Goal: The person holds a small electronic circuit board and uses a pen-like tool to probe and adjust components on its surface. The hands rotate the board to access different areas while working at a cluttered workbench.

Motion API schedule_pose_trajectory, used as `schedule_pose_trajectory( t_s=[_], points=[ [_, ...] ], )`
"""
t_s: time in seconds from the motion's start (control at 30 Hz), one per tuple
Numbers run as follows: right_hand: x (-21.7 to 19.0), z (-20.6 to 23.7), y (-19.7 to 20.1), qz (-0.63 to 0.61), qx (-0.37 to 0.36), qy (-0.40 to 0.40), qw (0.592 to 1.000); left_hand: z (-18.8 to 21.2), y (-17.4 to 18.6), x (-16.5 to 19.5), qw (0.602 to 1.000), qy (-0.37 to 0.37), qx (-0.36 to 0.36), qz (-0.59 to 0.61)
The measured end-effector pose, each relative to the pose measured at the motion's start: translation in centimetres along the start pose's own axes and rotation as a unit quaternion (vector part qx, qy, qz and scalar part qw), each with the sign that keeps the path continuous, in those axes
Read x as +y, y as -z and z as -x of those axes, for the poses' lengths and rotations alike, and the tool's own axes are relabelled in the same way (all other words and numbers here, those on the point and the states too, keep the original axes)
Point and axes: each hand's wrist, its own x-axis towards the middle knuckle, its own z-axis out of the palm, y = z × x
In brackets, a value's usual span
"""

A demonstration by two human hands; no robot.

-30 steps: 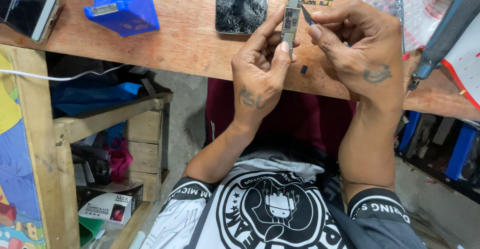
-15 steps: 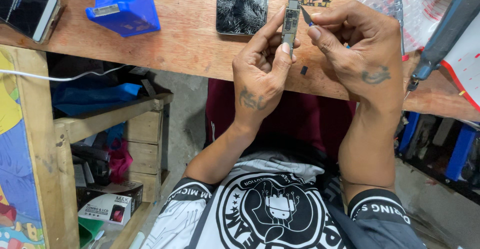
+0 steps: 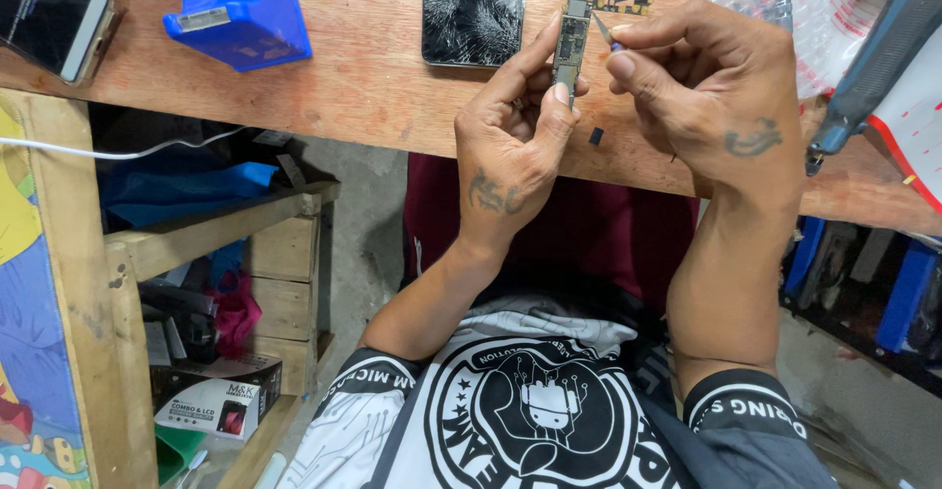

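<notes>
Pinching the board (image 3: pixel 570 46) upright in my left hand (image 3: pixel 510 146), long axis pointing away from me, above the knuckles; my right hand (image 3: pixel 706 97) grips a blade (image 3: pixel 601 28) touching its top edge.

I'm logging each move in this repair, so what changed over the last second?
Nothing visibly changed. The left hand holds the narrow green circuit board, the right hand keeps the thin pointed tool at its top.
</notes>
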Motion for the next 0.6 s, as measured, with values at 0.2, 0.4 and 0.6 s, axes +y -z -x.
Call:
schedule_pose_trajectory(
  t_s=[0.2,0.4,0.6],
  points=[
    [0.2,0.0,-0.1,0.192,0.024,0.093,0.977,0.1,0.0,-0.1,1.0,-0.003,-0.005,-0.002],
    [1.4,0.1,1.0,0.164,-0.014,0.11,0.98,0.0,0.0,-0.1,1.0,0.002,0.0,-0.009],
    [1.5,0.0,1.3,0.031,-0.016,0.03,0.999,0.2,0.0,0.0,1.0,-0.005,-0.004,-0.013]
  ],
)
